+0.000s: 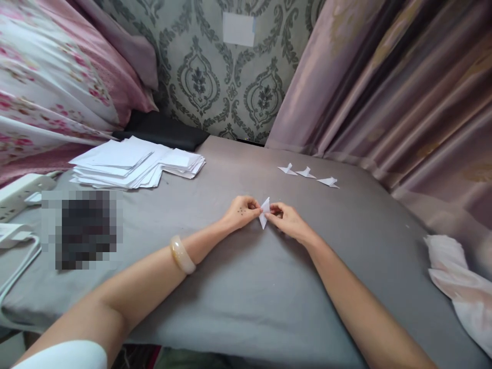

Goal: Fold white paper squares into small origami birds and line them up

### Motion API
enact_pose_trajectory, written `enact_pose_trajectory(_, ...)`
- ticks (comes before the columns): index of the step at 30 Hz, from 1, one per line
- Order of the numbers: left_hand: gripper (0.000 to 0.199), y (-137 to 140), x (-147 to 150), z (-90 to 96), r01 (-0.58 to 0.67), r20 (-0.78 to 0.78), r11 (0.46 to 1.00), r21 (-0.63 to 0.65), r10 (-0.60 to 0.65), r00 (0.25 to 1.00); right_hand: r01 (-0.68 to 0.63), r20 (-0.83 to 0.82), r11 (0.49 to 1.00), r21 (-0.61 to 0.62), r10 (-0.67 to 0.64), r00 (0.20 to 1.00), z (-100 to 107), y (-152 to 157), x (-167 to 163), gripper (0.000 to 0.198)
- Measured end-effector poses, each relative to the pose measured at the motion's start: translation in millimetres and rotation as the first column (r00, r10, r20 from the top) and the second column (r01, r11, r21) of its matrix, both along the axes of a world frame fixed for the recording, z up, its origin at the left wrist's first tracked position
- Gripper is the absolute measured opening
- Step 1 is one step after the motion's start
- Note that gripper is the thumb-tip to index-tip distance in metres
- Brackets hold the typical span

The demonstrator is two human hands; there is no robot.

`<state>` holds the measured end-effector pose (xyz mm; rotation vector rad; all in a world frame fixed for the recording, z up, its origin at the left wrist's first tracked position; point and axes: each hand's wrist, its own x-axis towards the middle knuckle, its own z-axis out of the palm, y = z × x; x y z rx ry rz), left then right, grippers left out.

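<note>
A small folded piece of white paper (265, 211), pointed at its top and bottom, is held between my two hands just above the grey cloth. My left hand (243, 211) pinches its left side with thumb and fingers. On the other side, my right hand (286, 219) grips the right edge, thumb in front and fingers curled behind. Beyond my right hand, three small folded paper figures (306, 172) stand in a slanting row. A pale bangle (182, 255) circles my left wrist.
Stacked white paper sheets (115, 164) lie at the back left, with a black item (165, 128) behind them. Power strips (23, 197) with cables sit at the left edge, near a blurred-out dark object (88, 225). A whitish plastic bag (457, 282) lies at right. Curtains (384, 87) hang alongside.
</note>
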<state>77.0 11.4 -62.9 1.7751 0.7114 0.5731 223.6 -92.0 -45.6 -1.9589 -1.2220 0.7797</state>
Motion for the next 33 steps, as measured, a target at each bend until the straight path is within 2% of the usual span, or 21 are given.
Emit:
enact_pose_trajectory(2,0.019,1,1,-0.2,-0.008,0.127,0.995,-0.101,0.021,0.992,-0.066,-0.167,0.997,0.030,0.070,0.984,4,3,1,0.034)
enact_pose_trajectory(4,0.021,2,1,0.8,-0.014,0.225,0.980,-0.196,0.059,0.973,-0.078,-0.314,0.993,0.092,0.103,0.944,4,8,2,0.033)
enact_pose_trajectory(7,0.025,3,2,4.9,-0.015,0.334,0.943,-0.332,0.132,0.933,0.025,-0.508,0.985,0.169,0.065,0.859,-1,16,2,0.032)
enact_pose_trajectory(10,0.036,0,1,10.3,0.013,0.380,0.903,-0.430,0.168,0.910,0.168,-0.683,0.970,0.174,-0.004,0.730,-5,21,-1,0.029)
enact_pose_trajectory(13,0.039,-5,0,14.5,0.071,0.372,0.884,-0.463,0.121,0.920,0.315,-0.826,0.940,0.132,-0.071,0.560,-4,21,-7,0.029)
enact_pose_trajectory(15,0.039,-8,1,15.8,0.103,0.367,0.877,-0.468,0.087,0.926,0.367,-0.876,0.925,0.094,-0.099,0.473,-1,20,-12,0.031)
enact_pose_trajectory(20,0.038,-10,2,13.5,0.095,0.378,0.875,-0.475,0.105,0.920,0.343,-0.936,0.937,0.066,-0.061,0.347,3,18,-20,0.030)
enact_pose_trajectory(23,0.032,-9,3,11.0,0.079,0.402,0.881,-0.466,0.131,0.906,0.307,-0.951,0.950,0.046,-0.052,0.304,2,16,-24,0.029)
enact_pose_trajectory(25,0.028,-8,3,10.8,0.053,0.384,0.893,-0.448,0.138,0.913,0.272,-0.940,0.961,0.052,-0.045,0.339,1,16,-25,0.028)
enact_pose_trajectory(26,0.026,-8,3,11.3,0.035,0.373,0.903,-0.428,0.141,0.917,0.253,-0.920,0.966,0.061,-0.044,0.389,0,16,-25,0.028)
enact_pose_trajectory(28,0.023,-8,2,13.1,-0.007,0.359,0.936,-0.353,0.143,0.923,0.215,-0.841,0.973,0.087,-0.044,0.539,-2,16,-22,0.029)
enact_pose_trajectory(31,0.018,-7,-1,15.4,-0.120,0.307,0.986,-0.117,0.151,0.940,0.206,-0.595,0.957,0.206,-0.045,0.802,-4,15,-16,0.038)
enact_pose_trajectory(33,0.014,-4,-3,15.3,-0.188,0.250,0.975,0.119,0.154,0.956,0.187,-0.364,0.918,0.349,-0.051,0.930,-2,14,-10,0.043)
